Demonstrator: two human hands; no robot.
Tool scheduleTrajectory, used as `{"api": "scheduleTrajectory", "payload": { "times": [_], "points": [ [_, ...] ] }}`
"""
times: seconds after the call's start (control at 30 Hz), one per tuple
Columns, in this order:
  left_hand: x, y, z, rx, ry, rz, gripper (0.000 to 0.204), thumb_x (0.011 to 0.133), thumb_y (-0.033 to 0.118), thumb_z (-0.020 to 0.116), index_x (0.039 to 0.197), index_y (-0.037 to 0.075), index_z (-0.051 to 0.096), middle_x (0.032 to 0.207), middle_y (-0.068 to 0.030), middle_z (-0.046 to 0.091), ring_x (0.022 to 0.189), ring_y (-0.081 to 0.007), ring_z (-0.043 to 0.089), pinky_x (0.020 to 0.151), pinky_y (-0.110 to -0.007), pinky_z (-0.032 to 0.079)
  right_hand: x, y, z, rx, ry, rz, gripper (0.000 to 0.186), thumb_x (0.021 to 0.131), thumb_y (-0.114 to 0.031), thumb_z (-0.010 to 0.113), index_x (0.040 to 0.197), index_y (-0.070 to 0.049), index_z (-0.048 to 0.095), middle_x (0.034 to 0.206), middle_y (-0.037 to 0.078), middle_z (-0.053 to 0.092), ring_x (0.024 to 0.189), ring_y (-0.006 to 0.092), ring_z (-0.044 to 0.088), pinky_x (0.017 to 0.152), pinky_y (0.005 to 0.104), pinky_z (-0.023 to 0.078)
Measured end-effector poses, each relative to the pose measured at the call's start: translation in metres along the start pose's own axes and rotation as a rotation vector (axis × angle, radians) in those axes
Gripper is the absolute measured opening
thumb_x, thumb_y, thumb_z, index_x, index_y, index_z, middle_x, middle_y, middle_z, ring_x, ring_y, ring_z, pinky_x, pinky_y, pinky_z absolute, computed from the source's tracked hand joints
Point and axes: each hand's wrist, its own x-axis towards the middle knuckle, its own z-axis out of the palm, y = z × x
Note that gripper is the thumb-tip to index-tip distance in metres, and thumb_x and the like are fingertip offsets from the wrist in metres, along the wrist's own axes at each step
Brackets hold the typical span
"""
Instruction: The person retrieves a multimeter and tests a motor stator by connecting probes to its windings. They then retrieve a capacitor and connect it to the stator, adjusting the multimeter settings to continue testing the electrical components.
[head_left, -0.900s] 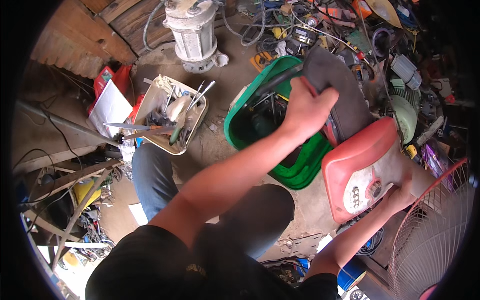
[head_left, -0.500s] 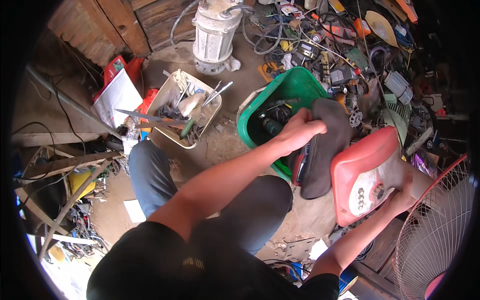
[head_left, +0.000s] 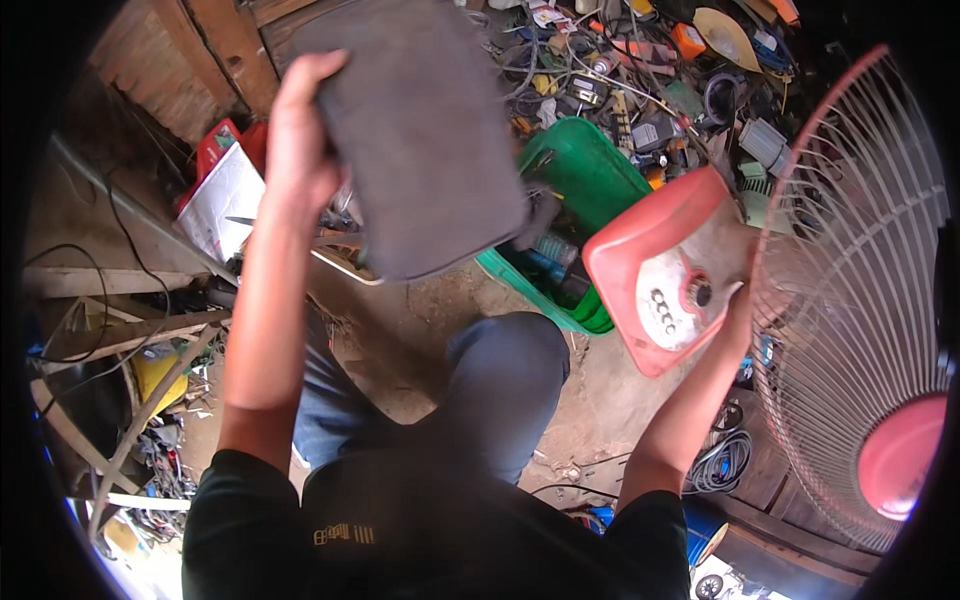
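A flat dark grey panel is held raised in the left hand, whose fingers are closed over its left edge with the thumb behind it, so that the panel is lifted well above the green plastic tub and to the left of it. The panel is tilted, its lower corner hanging near the tub's left rim, and part of a white tray of tools is hidden behind it. A red fan base with a round white control plate is gripped at its right edge by the right hand; the fingers are wrapped behind the base and only partly seen. The base is tilted and is held just to the right of the tub, overlapping the tub's right rim in the view. Further right of the tub, beside the base, a pale wire fan grille with a pink centre cap is seen upright. Beyond the tub a heap of cables and small electrical parts is spread on the ground. Below the tub, the person's knee in grey trousers is seen over bare dirt.
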Motion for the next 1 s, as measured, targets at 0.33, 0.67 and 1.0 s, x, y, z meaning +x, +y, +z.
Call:
{"api": "scheduleTrajectory", "payload": {
  "times": [0.33,0.67,1.0],
  "points": [
    [-0.094,0.036,-0.147,0.002,0.341,-0.034,0.046,0.082,0.029,0.064,0.118,0.002,0.058,0.109,-0.0105,0.065,0.098,-0.0224,0.063,0.090,-0.035,0.049,-0.038,0.021,0.103,-0.200,-0.001,-0.112,0.041,0.086,-0.028,0.068,0.107,0.006,0.060,0.101,0.016,0.064,0.087,0.0252,0.061,0.080,0.0347,0.050],
    [-0.137,0.040,-0.219,0.094,0.427,-0.046,0.047,0.080,0.029,0.065,0.116,0.001,0.058,0.109,-0.0107,0.065,0.098,-0.0244,0.062,0.091,-0.037,0.048,-0.063,0.019,0.130,-0.329,-0.021,-0.108,0.038,0.087,-0.029,0.065,0.106,0.004,0.062,0.101,0.017,0.064,0.087,0.0279,0.061,0.081,0.0373,0.048],
    [-0.133,0.019,-0.212,-0.008,0.327,-0.100,0.048,0.080,0.027,0.063,0.117,-0.002,0.057,0.109,-0.0125,0.065,0.098,-0.0249,0.063,0.091,-0.036,0.049,-0.039,0.074,0.129,-0.380,0.016,-0.348,0.033,0.081,-0.020,0.069,0.105,0.002,0.061,0.100,0.016,0.062,0.088,0.0265,0.059,0.082,0.0385,0.046]
  ]
}}
